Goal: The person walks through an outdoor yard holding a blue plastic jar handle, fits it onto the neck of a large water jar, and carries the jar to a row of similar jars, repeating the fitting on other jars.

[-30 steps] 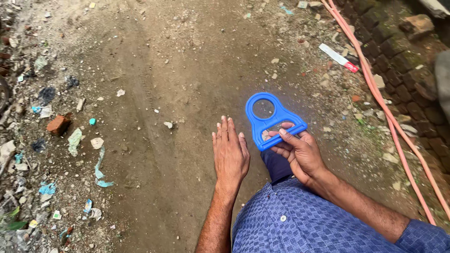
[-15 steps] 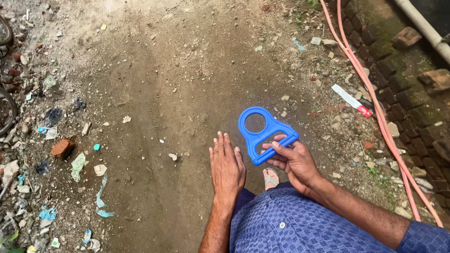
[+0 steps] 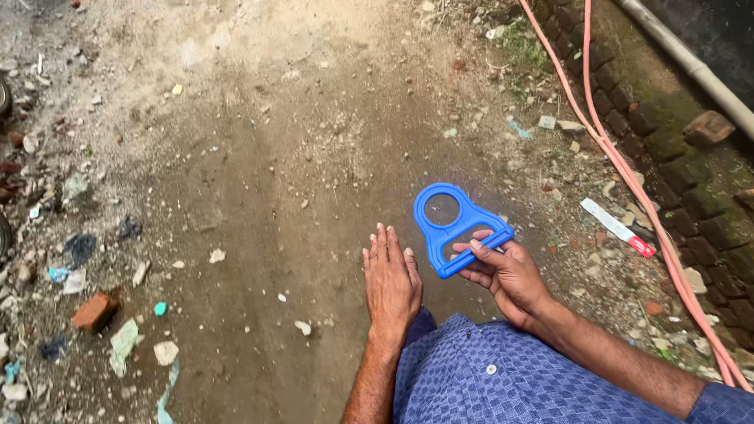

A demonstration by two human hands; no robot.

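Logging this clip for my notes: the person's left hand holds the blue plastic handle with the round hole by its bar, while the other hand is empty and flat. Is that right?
Not quite. The head view shows the right hand holding the blue plastic handle by its bar; the left hand is the empty, flat one, fingers together.

So the person's wearing a blue shirt [image 3: 503,385] with a small woven check or diamond pattern all over it, and there's a little pale round button [image 3: 491,368] showing on the front. The sleeves look rolled or pushed up, with a bit of blue cuff [image 3: 719,404] at the bottom right corner, so both forearms are bare. No watch, rings or gloves that I can spot on the left hand [image 3: 391,284] or the right hand [image 3: 506,275].
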